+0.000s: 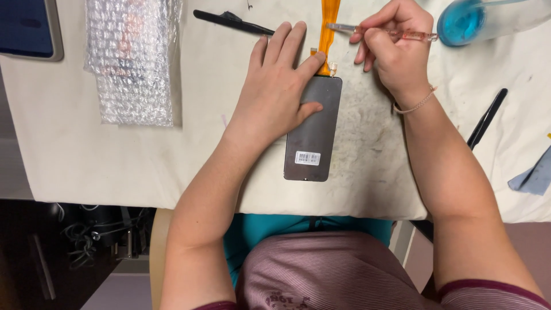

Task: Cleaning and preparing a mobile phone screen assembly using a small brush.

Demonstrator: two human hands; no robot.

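Note:
A dark grey phone screen panel (313,140) lies face down on the white cloth-covered table (115,166), with a white barcode sticker near its lower end. An orange flex ribbon (328,28) runs up from its top edge. My left hand (275,89) lies flat across the panel's upper left, index finger pressing the ribbon base. My right hand (393,49) pinches a clear pinkish pen-like tool (396,33), its tip pointing left towards the ribbon.
A bubble-wrap sleeve (132,57) lies at the upper left beside a dark tablet corner (28,28). Black tweezers (232,22) rest at the top, a black pry tool (487,117) at the right, a blue-bottomed clear bottle (476,20) at the top right.

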